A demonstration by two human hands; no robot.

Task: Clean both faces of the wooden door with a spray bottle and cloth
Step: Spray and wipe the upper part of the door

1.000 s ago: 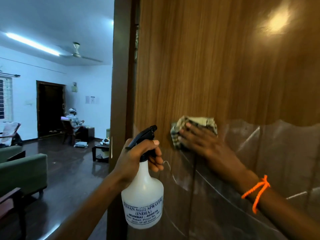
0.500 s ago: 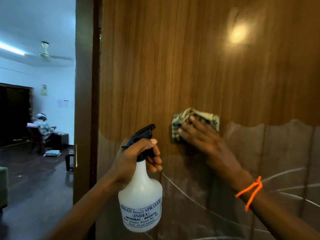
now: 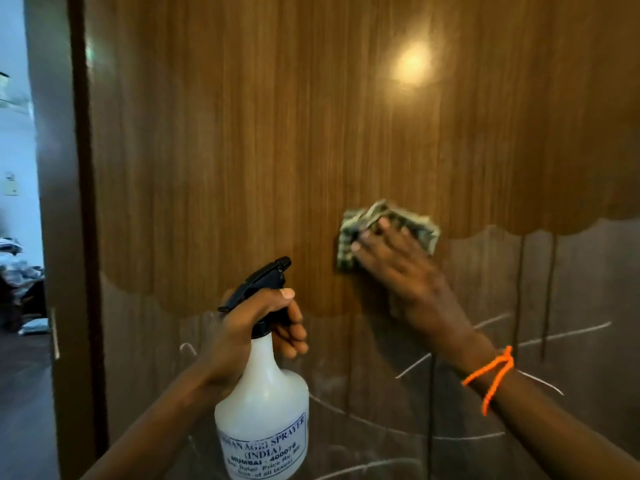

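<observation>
You're mid-wipe: right hand (image 3: 398, 265) presses the cloth (image 3: 349, 237) flat on the door (image 3: 242, 150), left hand (image 3: 249, 327) grips the bottle (image 3: 263, 410) below-left of it. Dull lower area probably needs spraying next.

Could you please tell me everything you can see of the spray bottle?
The spray bottle has a translucent white plastic body, rounded below and tapering to a narrow neck, topped by a black trigger head whose nozzle points up and right towards the wooden door. A blue-printed label reads "AGRI SPRAYER (INDIA)". It is held roughly upright, off the door, by the left hand, gripping its neck.
</observation>
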